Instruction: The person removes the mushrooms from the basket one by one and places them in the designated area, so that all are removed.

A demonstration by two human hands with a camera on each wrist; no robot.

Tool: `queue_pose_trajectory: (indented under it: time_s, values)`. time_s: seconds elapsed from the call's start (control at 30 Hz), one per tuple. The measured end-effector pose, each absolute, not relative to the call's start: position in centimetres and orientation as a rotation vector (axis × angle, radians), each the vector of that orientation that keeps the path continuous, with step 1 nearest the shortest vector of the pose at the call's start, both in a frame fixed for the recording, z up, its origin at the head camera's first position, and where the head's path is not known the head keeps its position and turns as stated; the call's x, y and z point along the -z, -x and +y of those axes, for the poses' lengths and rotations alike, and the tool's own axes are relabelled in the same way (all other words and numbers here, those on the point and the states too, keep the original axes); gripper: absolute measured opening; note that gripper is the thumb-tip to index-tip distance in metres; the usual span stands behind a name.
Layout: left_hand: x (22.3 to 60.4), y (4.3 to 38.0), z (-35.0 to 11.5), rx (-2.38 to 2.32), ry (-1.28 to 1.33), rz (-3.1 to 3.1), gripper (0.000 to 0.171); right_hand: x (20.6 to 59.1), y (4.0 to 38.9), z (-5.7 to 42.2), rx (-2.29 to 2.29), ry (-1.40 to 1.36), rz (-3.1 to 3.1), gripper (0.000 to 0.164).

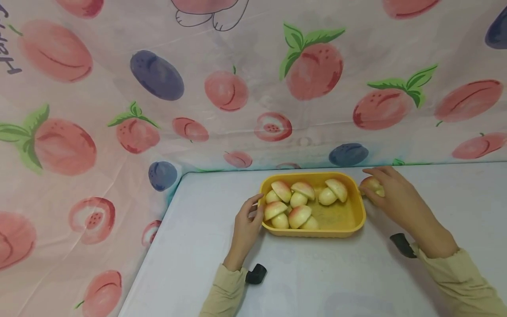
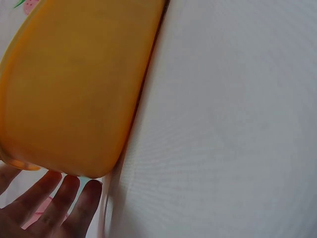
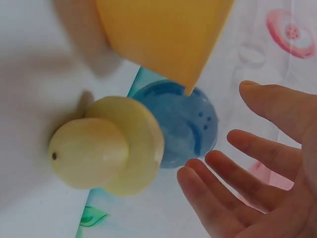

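A yellow oblong plastic basket (image 1: 313, 234) stands on the white table with several toy mushrooms, cream with reddish caps, inside it. My left hand (image 1: 247, 224) is at the basket's left end; in the left wrist view its extended fingertips (image 2: 90, 191) meet the end wall. Beyond the basket's right end, one more toy mushroom (image 3: 89, 153) lies on the table, partly hidden in the head view by my right hand (image 1: 404, 202). In the right wrist view that hand's fingers are spread beside the mushroom's cap, with a gap between them.
White table surface (image 1: 190, 264) extends in front of the basket and to both sides. A fruit-printed cloth (image 1: 245, 53) hangs behind the table and along its left side. Dark wrist devices (image 1: 256, 274) stick out at both beige sleeves.
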State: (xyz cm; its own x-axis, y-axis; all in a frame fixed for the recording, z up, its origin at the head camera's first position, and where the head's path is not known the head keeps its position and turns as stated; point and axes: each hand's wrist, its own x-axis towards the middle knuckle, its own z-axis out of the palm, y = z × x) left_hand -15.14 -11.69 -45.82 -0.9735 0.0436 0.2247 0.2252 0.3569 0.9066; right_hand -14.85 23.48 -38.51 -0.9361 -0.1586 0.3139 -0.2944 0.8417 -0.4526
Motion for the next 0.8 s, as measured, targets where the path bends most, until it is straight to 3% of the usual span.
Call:
queue_pose_trajectory:
  time_s: [0.8]
  values:
    - [45.7,15.1,-11.7,1.683,0.251,-2.444,0.033,39.6,15.4,20.7,-0.690,-0.599,-2.687,0.041]
